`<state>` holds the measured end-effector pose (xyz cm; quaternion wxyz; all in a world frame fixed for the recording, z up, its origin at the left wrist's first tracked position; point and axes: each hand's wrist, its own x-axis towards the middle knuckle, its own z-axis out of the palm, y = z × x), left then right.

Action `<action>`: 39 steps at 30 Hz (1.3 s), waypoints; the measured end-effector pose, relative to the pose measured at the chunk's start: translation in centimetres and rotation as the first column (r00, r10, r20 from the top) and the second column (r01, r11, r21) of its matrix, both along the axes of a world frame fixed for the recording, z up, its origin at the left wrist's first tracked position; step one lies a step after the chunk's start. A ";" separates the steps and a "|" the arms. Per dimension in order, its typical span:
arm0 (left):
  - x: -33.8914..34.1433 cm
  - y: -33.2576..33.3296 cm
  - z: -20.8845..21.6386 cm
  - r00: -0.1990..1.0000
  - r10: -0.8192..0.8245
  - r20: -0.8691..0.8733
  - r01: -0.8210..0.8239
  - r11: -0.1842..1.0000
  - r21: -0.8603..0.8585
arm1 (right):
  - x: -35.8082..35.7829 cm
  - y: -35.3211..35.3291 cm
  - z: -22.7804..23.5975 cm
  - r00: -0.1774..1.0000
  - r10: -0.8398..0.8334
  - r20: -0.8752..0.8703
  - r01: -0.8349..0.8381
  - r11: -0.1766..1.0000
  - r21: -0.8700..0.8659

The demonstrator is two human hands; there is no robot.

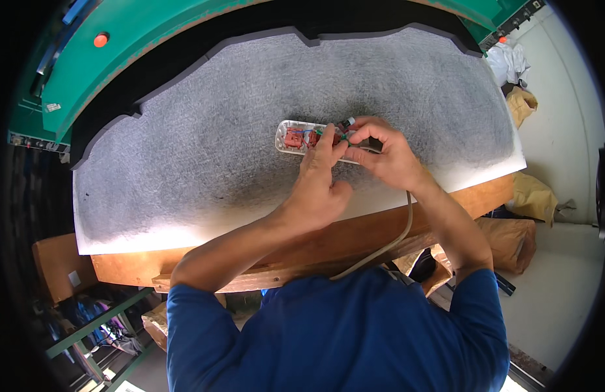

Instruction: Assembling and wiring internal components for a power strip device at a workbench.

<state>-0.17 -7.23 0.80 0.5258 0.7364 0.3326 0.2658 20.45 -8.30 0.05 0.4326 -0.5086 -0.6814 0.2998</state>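
Left grip (320,185) touches an open white casing (279,138).

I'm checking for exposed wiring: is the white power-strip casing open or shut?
Open: red inner parts and a blue wire show uncovered inside the white casing.

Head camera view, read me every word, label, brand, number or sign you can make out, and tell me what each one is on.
None can be read.
White label on the green machine: too small and blurred.
White sticker on the brown box: too blurred.
Dark strip at upper right: pale marks, too small.
Open white housing: no legible text.
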 end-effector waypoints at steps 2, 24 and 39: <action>0.0 0.3 -0.6 0.999 0.002 -0.045 0.002 0.995 0.103 | 0.0 0.0 -0.1 1.000 -0.015 -0.016 0.014 1.000 -0.012; 2.6 7.8 1.0 0.998 0.012 0.064 0.002 0.977 -0.214 | 2.7 4.7 2.0 1.000 0.008 -0.027 -0.019 0.904 -0.426; 2.1 9.6 0.6 0.995 -0.047 -0.087 0.051 0.997 0.054 | 2.3 6.2 1.6 0.993 0.006 -0.116 -0.057 0.898 -0.437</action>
